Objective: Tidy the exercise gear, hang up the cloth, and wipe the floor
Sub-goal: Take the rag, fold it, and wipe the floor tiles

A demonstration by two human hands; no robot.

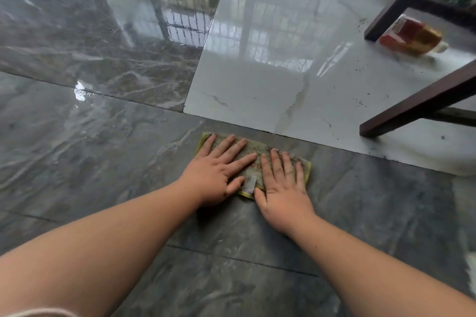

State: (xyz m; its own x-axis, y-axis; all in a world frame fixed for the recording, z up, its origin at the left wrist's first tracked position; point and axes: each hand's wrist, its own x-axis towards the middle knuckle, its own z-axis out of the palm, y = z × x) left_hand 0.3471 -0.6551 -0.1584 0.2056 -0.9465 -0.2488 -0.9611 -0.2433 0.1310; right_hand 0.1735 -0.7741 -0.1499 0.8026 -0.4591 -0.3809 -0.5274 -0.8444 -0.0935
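Both bare forearms reach forward and down, converging toward the middle. The left hand point(217, 175) lies flat, palm down, fingers straight and spread, angled to the right. The right hand point(282, 185) lies flat just beside it, fingers straight, thumbs nearly meeting.

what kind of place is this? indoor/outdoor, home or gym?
Probably a room in a home. Glossy dark marble-look floor tiles meet a pale grey tile mirroring a barred window; dark wooden furniture legs stand nearby. Both hands press a dirty yellow-edged cloth flat.
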